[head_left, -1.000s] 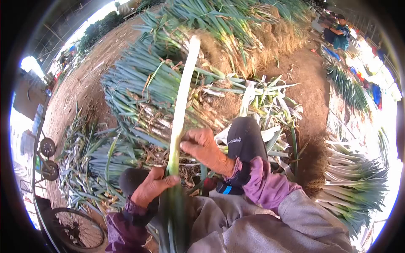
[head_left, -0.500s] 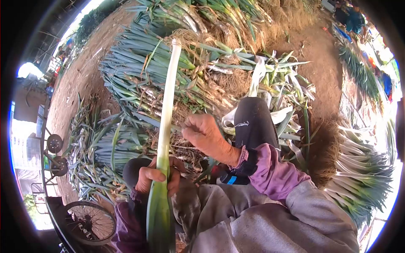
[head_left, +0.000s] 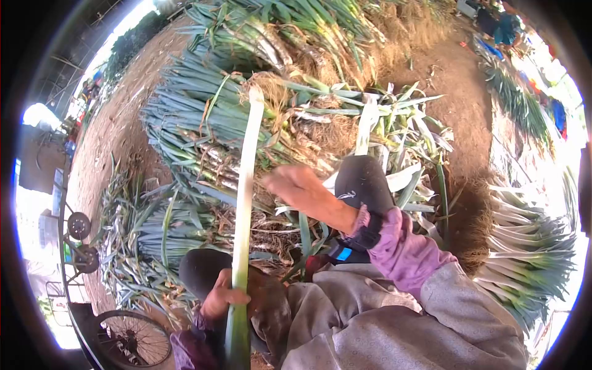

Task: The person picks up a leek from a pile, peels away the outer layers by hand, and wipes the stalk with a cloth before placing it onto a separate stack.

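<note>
While the left hand (head_left: 221, 300) is clasping the leek (head_left: 245, 203) low, presumably leaving its white length accessible, the right hand (head_left: 303, 192) is hovering rightward, its blurred grip indeterminable.

Brown earthen floor (head_left: 151, 71), strewn with small pale scraps, curving along the left and reappearing as a bare strip at upper right. Dark lattice framework (head_left: 65, 61), upper left, broken by white, overexposed daylight (head_left: 42, 116). Left margin: dull grey panel (head_left: 42, 161); below it, two small black wheels (head_left: 79, 226) and a large thin-spoked wheel (head_left: 129, 338). Right margin: strong glare, bright blue sheet-like patch (head_left: 559, 117), material indistinct.
</note>
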